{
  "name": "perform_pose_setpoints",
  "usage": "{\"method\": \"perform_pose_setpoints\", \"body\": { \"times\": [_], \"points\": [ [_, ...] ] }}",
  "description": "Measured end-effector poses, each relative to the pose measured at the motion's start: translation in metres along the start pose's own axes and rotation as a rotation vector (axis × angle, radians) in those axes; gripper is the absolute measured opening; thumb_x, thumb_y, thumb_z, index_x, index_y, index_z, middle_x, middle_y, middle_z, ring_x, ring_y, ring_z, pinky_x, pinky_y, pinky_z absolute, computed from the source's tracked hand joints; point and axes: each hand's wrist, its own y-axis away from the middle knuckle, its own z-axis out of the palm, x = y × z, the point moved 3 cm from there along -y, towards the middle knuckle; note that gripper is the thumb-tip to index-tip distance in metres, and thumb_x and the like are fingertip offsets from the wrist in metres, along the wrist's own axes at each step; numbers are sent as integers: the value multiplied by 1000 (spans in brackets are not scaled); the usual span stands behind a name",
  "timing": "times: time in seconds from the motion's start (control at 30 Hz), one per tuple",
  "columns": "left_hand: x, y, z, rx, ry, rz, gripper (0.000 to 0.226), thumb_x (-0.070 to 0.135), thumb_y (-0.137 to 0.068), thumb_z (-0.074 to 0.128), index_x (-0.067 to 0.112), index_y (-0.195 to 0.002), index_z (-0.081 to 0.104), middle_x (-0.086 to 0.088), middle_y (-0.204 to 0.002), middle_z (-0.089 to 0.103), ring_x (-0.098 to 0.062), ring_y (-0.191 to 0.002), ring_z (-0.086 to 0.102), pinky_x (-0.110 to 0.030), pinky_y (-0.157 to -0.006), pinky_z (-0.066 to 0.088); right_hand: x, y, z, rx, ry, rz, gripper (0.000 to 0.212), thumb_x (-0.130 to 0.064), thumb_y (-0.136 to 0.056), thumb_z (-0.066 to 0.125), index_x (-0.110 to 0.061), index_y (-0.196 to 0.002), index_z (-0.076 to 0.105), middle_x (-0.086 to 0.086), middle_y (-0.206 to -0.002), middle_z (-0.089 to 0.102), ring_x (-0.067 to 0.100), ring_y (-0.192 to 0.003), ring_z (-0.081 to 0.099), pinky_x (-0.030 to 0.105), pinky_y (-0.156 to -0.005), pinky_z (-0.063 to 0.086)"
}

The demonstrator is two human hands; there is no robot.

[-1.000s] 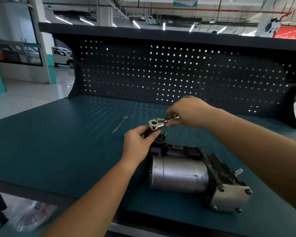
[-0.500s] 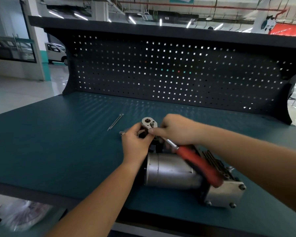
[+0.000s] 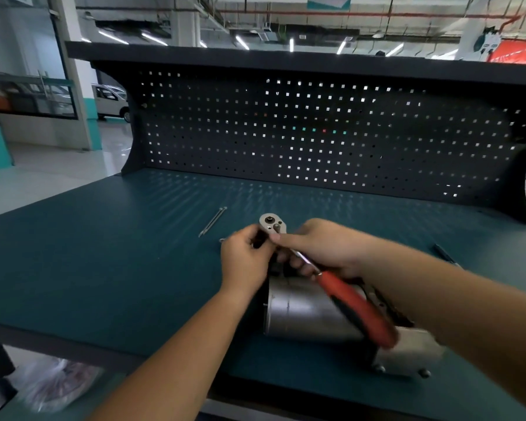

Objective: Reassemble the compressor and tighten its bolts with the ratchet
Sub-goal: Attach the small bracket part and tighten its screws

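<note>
The compressor [image 3: 304, 314], a silver cylinder with a grey end block, lies on its side on the green bench near the front edge. A ratchet [image 3: 356, 302] with a red handle and a round steel head [image 3: 272, 224] slants over it. My right hand [image 3: 319, 247] grips the ratchet's metal shaft just behind the head, index finger stretched toward the head. My left hand [image 3: 246, 259] pinches something dark under the ratchet head, at the compressor's far end. What it pinches is hidden by the fingers.
Two long thin bolts [image 3: 213, 221] lie on the bench [image 3: 104, 268] to the left, behind my hands. A dark slim tool [image 3: 444, 253] rests at the right. A black pegboard [image 3: 316, 132] closes the back. A plastic bag [image 3: 55, 387] sits below the bench's front left edge.
The ratchet has swung round so its red handle now points toward me over the compressor. Both hands sank slightly toward the compressor's far end and have held there since.
</note>
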Motion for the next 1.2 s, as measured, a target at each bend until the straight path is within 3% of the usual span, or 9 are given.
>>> {"method": "perform_pose_setpoints", "body": {
  "times": [0.1, 0.3, 0.47, 0.57, 0.77, 0.87, 0.97, 1.1, 1.2],
  "points": [
    [2, -3, 1, -64, -19, 24, 11, 16, -77, 73, 26, -75, 70, 11, -71, 70, -9, -73, 66, -36, -79, 52, -16, -7, -39, 59, 684, -91, 40, -48, -87, 59, -13, -70, 65, -7, -49, 60, 6, -44, 54, 14, -44, 40],
    [2, -6, 2, -85, 51, 27, 23, 11, -82, 71, 33, -80, 68, 18, -71, 71, 1, -71, 66, -12, -66, 49, -29, -28, -60, 186, 1310, -286, 38, -51, -94, 44, -25, -116, 62, -5, -105, 62, 18, -102, 56, 35, -88, 40],
    [-1, -3, 3, -33, 60, 47, 26, 7, -80, 72, 32, -78, 67, 17, -69, 68, 6, -68, 64, -9, -63, 47, -25, -20, -55, 274, 1560, -410, 46, -56, -96, 29, -27, -117, 57, -2, -102, 63, 22, -94, 60, 30, -65, 40],
    [-3, 0, 6, 1, 85, 38, 28, 1, -79, 71, 29, -78, 66, 21, -68, 67, 9, -67, 63, -7, -63, 46, -29, -12, -49, 232, 1627, -398, 49, -56, -96, 27, -23, -112, 59, -3, -79, 53, 22, -77, 52, 30, -62, 37],
    [1, 1, 7, 21, 39, 37, 29, -6, -74, 68, 22, -73, 62, 17, -68, 65, 10, -63, 59, -8, -58, 43, -14, 7, -8, 252, 1007, -272, 51, -48, -98, 37, -14, -60, 45, 1, -57, 46, 19, -58, 48, 30, -52, 37],
    [3, 0, 7, 76, 42, 6, 29, 4, -73, 75, 26, -69, 56, 16, -62, 62, 8, -57, 56, -7, -53, 38, -3, 7, 15, 234, 211, -143, 42, -35, -98, 48, -15, -61, 50, -3, -47, 51, 7, -42, 51, 22, -47, 42],
    [1, -2, 7, 84, 141, -79, 29, 14, -72, 80, 23, -60, 55, 9, -55, 61, -4, -52, 53, -22, -51, 41, 4, 8, 32, 200, -460, -49, 34, -31, -97, 52, -9, -70, 51, -4, -42, 47, 5, -30, 43, 13, -35, 36],
    [-2, -1, 7, 27, 121, -87, 24, 6, -73, 77, 20, -58, 66, 5, -55, 66, -5, -53, 57, -24, -50, 46, 15, 8, 40, 163, -614, -23, 37, -36, -96, 50, -10, -71, 49, -5, -40, 44, 7, -31, 39, 15, -35, 35],
    [-3, -7, 3, -45, 38, -44, 12, 0, -75, 71, 10, -69, 69, 2, -62, 69, -9, -61, 59, -32, -58, 49, 13, 8, 24, 56, -396, 7, 38, -37, -96, 50, -9, -71, 52, -5, -41, 47, 7, -32, 42, 16, -36, 38]
  ]
}}
